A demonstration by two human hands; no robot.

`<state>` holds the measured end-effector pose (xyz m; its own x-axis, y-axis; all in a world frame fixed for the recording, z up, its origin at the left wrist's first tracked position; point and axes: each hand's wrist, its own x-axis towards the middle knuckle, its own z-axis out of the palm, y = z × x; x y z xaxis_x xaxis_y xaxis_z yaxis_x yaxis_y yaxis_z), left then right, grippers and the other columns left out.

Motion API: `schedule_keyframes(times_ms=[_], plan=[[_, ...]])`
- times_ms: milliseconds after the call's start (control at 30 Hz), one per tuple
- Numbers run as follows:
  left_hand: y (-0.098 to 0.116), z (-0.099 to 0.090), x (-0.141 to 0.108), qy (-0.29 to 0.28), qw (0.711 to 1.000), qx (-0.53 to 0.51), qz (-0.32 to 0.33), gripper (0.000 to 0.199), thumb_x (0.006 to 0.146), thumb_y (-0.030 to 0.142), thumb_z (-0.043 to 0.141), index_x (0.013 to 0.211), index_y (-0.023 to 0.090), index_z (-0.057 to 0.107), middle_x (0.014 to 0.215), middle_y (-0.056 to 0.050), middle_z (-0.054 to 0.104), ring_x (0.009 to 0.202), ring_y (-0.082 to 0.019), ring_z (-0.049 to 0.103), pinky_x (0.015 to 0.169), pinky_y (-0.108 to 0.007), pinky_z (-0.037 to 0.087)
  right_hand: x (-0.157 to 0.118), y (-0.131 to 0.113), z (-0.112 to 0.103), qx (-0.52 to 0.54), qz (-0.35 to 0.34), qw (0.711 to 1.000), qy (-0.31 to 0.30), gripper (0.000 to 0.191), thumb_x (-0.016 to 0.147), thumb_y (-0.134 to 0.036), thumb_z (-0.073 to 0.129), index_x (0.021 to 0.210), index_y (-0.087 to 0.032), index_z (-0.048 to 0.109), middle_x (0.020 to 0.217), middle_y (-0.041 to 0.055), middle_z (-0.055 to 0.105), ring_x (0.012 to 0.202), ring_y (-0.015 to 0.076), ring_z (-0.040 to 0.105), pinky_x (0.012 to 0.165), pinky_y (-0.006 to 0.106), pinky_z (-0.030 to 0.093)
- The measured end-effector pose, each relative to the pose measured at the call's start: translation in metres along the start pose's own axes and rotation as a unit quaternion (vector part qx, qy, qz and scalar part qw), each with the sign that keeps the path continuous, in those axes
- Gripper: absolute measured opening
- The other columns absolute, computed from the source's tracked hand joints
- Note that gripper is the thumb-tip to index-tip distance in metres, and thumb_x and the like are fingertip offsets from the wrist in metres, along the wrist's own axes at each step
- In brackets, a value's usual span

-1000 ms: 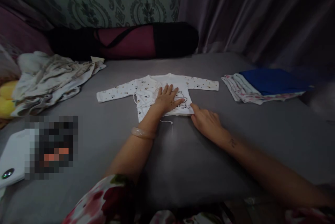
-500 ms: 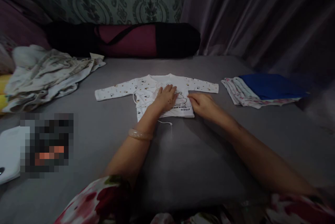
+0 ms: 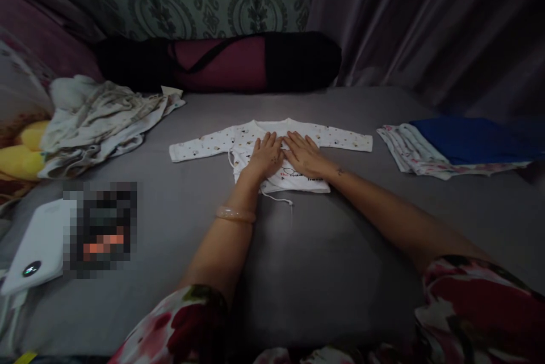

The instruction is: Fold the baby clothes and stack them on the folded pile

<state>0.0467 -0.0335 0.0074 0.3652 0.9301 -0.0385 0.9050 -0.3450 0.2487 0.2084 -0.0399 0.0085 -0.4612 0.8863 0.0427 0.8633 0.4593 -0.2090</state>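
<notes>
A small white long-sleeved baby shirt [image 3: 247, 139] with a tiny print lies spread on the grey sheet, sleeves stretched out to both sides. My left hand [image 3: 267, 155] rests flat on the middle of its front, fingers extended. Beside it, almost touching, my right hand [image 3: 305, 155] lies flat on the right part of the front. Both palms cover much of the printed drawing and lettering. A thin white tie string [image 3: 276, 198] trails out below the hem. On my left wrist sits a pale bangle [image 3: 235, 214].
Folded clothes with a blue piece [image 3: 468, 139] on top lie at right. Crumpled clothes [image 3: 110, 117] and a yellow plush thing [image 3: 23, 154] are at left. Nearer stands a white power bank [image 3: 40, 247] with cables, beside a blurred-out object. A long black-and-maroon bag [image 3: 221, 63] lies along the back.
My right hand has let go of the shirt's right side edge and moved left, opening flat onto the front. My left hand stays on the shirt. The view has shifted slightly left.
</notes>
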Motion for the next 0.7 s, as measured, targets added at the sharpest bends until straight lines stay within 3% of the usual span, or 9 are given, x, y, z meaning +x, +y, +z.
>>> schedule_keyframes(times_ms=[300,700], plan=[[0.002,-0.008,-0.002,-0.022,1.0,-0.004,-0.005,0.055,0.097,0.029,0.025,0.149,0.012,0.028,0.16,-0.01,0.018,0.148,-0.026,0.01,0.119,-0.048,0.012,-0.047,-0.017,-0.005,-0.03,-0.061,0.997,-0.031,0.064,0.099,-0.045,0.023,0.151,-0.008,0.026,0.159,0.0151,0.017,0.147,0.025,0.01,0.119,0.047,0.01],[0.003,0.002,-0.008,0.025,0.999,0.035,0.015,0.061,0.099,0.044,0.018,0.149,0.011,0.03,0.158,-0.013,0.022,0.147,-0.028,0.013,0.118,-0.05,0.013,-0.116,-0.045,-0.017,-0.008,-0.111,0.992,-0.061,0.062,0.1,-0.046,0.019,0.152,-0.012,0.023,0.158,0.0122,0.02,0.147,0.0223,0.014,0.12,0.045,0.013]])
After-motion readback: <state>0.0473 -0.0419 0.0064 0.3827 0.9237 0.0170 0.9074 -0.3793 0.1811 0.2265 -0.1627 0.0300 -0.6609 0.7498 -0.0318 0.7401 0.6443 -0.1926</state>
